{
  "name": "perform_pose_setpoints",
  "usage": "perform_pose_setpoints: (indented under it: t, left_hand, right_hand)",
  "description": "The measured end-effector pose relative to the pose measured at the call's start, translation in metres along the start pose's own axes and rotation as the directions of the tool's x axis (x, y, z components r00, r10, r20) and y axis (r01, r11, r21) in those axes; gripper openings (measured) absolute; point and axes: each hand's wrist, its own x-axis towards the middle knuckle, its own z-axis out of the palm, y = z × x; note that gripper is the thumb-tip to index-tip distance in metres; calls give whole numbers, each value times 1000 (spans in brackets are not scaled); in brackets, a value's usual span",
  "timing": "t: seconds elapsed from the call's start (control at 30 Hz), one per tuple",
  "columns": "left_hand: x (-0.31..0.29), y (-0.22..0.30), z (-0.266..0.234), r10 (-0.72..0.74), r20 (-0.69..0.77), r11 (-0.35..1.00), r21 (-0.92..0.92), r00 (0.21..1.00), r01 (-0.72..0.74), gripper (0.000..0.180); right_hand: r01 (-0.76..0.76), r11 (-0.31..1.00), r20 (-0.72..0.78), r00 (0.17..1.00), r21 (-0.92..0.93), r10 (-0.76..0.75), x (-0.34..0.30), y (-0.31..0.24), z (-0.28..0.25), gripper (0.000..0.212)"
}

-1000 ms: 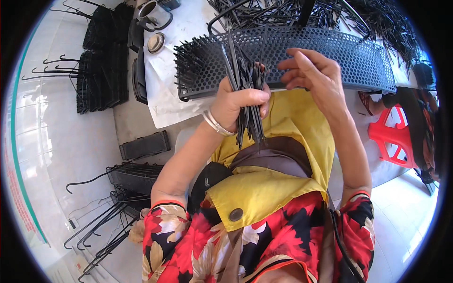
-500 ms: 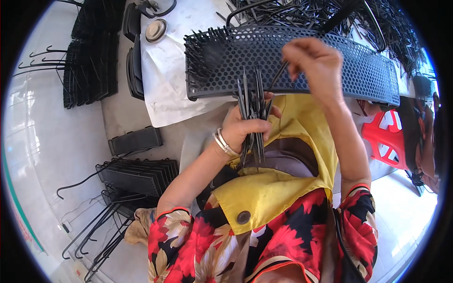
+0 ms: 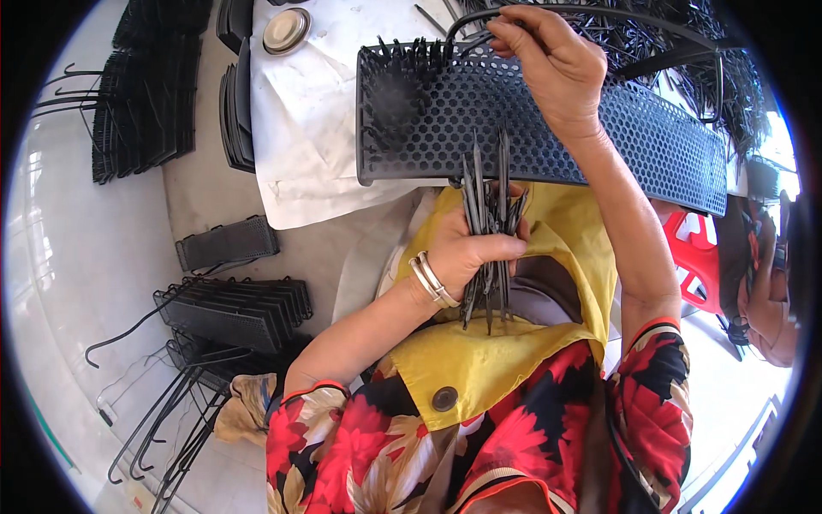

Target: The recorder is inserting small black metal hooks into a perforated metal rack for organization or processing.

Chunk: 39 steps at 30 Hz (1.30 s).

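My left hand (image 3: 479, 244) is closed round a bundle of thin black pointed strips (image 3: 490, 210), their tips standing up toward the panel. Beyond it lies a long black perforated panel (image 3: 505, 120), curved in this view, with rows of round holes. Black strips (image 3: 398, 64) stick up in a dense patch at the panel's left end. Over the far edge, just right of that patch, my right hand (image 3: 556, 64) pinches one thin black strip (image 3: 475, 43), which slants down toward the holes. Whether its lower tip is in a hole I cannot tell. A black curved bar (image 3: 625, 12) passes behind the fingers.
A heap of loose black strips (image 3: 736, 103) covers the far right of the white-covered table (image 3: 300, 163). A round lidded tin (image 3: 286, 31) stands there. Black racks with hooked rods (image 3: 231, 313) fill the floor at left. A red stool (image 3: 695, 257) and another person (image 3: 766, 300) are at right.
My right hand has moved from above the bundle up and away to the panel's far edge, carrying a strip. My left hand still holds the bundle, now lower and further right in view.
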Motion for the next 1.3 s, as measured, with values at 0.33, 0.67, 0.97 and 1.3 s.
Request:
perform_pose_setpoints:
  t: [0.33, 0.67, 0.97, 1.3]
  left_hand:
    - [1, 2, -2, -33, 37, 999, 31, 999, 32, 56]
    - [3, 5, -1, -9, 71, 998, 60, 997, 5, 57]
    - [3, 5, 0, 0, 63, 995, 96, 998, -6, 59]
    - [2, 6, -1, -12, 78, 997, 72, 997, 6, 60]
  right_hand:
    - [406, 914, 316, 865, 12, -389, 22, 4, 3, 10]
    - [387, 919, 254, 883, 78, -394, 23, 17, 12, 4]
    - [120, 990, 238, 962, 80, -135, 10, 19, 14, 8]
    - [334, 877, 440, 883, -345, -163, 10, 6, 8, 5]
